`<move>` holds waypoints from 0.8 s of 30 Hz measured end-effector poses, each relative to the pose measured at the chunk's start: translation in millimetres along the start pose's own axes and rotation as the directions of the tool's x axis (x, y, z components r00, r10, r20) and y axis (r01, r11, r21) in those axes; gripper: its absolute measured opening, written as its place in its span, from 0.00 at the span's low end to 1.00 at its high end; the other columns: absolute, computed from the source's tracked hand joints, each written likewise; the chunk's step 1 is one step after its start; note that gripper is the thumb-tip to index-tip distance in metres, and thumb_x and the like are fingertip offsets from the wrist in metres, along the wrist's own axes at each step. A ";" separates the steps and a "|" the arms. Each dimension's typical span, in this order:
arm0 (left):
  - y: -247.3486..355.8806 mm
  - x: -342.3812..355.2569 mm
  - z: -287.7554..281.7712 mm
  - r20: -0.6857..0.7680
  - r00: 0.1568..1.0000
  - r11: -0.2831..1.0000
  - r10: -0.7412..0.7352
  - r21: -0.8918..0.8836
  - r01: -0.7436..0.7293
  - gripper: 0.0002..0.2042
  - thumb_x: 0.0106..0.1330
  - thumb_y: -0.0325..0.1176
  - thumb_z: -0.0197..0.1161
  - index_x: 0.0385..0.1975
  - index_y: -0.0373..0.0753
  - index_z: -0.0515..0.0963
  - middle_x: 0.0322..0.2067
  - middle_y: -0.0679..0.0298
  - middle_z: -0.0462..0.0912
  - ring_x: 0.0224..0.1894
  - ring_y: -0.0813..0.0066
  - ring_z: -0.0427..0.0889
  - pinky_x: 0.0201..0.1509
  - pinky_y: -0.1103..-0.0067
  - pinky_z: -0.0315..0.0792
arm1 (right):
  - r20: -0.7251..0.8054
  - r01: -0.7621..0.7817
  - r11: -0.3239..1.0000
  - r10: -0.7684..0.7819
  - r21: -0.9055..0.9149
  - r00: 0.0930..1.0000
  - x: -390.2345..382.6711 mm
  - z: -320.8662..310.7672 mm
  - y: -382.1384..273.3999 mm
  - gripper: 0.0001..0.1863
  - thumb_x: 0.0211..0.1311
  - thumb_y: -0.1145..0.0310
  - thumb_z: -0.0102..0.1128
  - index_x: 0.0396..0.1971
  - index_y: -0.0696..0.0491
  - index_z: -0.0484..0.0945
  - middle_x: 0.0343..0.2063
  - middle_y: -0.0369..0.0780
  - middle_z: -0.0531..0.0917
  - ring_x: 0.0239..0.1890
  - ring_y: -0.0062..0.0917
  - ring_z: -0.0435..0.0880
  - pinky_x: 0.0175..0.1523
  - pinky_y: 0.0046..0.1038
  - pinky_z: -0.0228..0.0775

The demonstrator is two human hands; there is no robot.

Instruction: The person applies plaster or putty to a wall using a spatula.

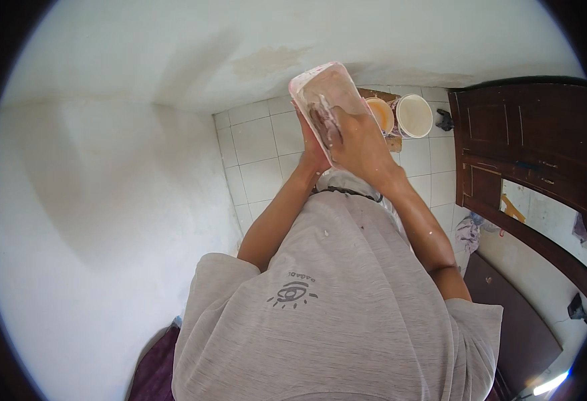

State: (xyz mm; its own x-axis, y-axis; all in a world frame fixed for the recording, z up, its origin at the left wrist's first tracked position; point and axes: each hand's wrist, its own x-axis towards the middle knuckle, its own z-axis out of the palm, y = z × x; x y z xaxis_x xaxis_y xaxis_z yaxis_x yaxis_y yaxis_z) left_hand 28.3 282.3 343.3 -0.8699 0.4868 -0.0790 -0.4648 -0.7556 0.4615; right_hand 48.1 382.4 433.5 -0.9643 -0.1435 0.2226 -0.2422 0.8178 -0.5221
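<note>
A shallow pinkish-white tray (320, 81) with rounded corners is held up in front of me, close to the wall. My left hand (311, 137) grips its left side from below, the fingers mostly hidden behind it. Over the tray's inside lies my right hand (360, 146), its bent fingers pressed down among whitish smears. Whatever those fingers hold, a streaky white and brownish patch, cannot be made out. Small white specks dot my right forearm.
A white wall (267, 23) with a damp-looking patch rises ahead and left. On the tiled floor (252, 137) stand a tub with orange contents (379, 113) and a white bucket (415, 116). A dark wooden cabinet (507, 134) and a crumpled cloth (468, 234) are right.
</note>
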 end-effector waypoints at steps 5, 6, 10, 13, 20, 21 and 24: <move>-6.1 0.8 -20.1 0.133 0.988 0.936 -0.078 -0.332 0.119 0.43 0.68 0.76 0.31 0.74 0.50 0.57 0.68 0.61 0.67 0.67 0.61 0.70 0.70 0.61 0.67 | 0.118 -0.268 0.950 0.251 0.159 0.961 12.7 -23.4 -8.0 0.09 0.56 0.75 0.57 0.33 0.65 0.76 0.23 0.58 0.79 0.30 0.55 0.80 0.39 0.50 0.71; -5.0 1.6 -14.2 0.025 0.996 0.974 -0.084 -0.209 0.087 0.43 0.68 0.76 0.31 0.74 0.50 0.57 0.68 0.61 0.67 0.67 0.61 0.70 0.70 0.61 0.67 | 0.111 -0.272 0.949 0.257 0.159 0.960 13.4 -16.0 -9.3 0.09 0.56 0.75 0.57 0.33 0.65 0.76 0.23 0.58 0.79 0.30 0.55 0.80 0.39 0.50 0.71; -1.3 -7.1 4.7 -0.007 0.993 0.960 0.114 0.256 -0.109 0.43 0.68 0.76 0.31 0.73 0.51 0.57 0.68 0.62 0.67 0.67 0.61 0.71 0.69 0.61 0.69 | -0.016 -0.050 0.998 0.051 0.046 0.999 0.9 6.7 -1.1 0.10 0.55 0.76 0.57 0.35 0.66 0.76 0.23 0.58 0.79 0.29 0.56 0.80 0.38 0.49 0.71; 4.5 -1.8 0.7 -0.040 0.999 0.998 0.012 0.066 -0.010 0.42 0.69 0.75 0.32 0.74 0.52 0.57 0.68 0.62 0.67 0.66 0.60 0.71 0.69 0.61 0.69 | 0.070 -0.077 0.996 0.074 0.039 0.995 -5.7 -0.4 7.3 0.09 0.55 0.76 0.57 0.34 0.66 0.76 0.23 0.58 0.79 0.28 0.56 0.80 0.38 0.48 0.72; -10.6 2.4 -21.5 -0.054 0.997 0.977 -0.059 -0.210 0.046 0.39 0.71 0.72 0.33 0.73 0.51 0.58 0.66 0.62 0.69 0.66 0.61 0.71 0.69 0.61 0.69 | -0.003 -0.109 0.980 0.111 0.167 0.994 10.8 2.8 -7.6 0.07 0.55 0.77 0.56 0.32 0.66 0.75 0.22 0.58 0.79 0.26 0.54 0.79 0.35 0.49 0.71; -8.2 2.0 -15.3 -0.050 0.997 0.976 -0.064 -0.210 0.052 0.39 0.71 0.72 0.33 0.73 0.51 0.58 0.66 0.62 0.69 0.66 0.61 0.71 0.69 0.61 0.69 | -0.007 -0.113 0.980 0.115 0.165 0.993 6.6 7.4 -4.4 0.07 0.55 0.77 0.56 0.32 0.66 0.75 0.22 0.58 0.79 0.26 0.54 0.79 0.35 0.49 0.71; 1.5 -3.3 3.3 -0.047 0.997 0.983 0.069 0.175 -0.059 0.38 0.73 0.71 0.33 0.73 0.51 0.58 0.66 0.63 0.68 0.67 0.62 0.70 0.70 0.62 0.69 | -0.106 0.070 0.997 -0.067 0.022 0.992 -3.3 8.1 0.8 0.07 0.55 0.77 0.56 0.32 0.65 0.75 0.21 0.57 0.78 0.25 0.54 0.79 0.34 0.49 0.70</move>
State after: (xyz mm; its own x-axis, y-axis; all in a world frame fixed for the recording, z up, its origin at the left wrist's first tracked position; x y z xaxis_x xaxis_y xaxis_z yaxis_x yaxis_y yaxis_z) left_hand 31.0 281.0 347.2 -0.9065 0.4128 -0.0884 -0.3762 -0.6949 0.6128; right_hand 50.2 379.1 425.6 -0.9291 -0.1383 0.3430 -0.3112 0.7935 -0.5229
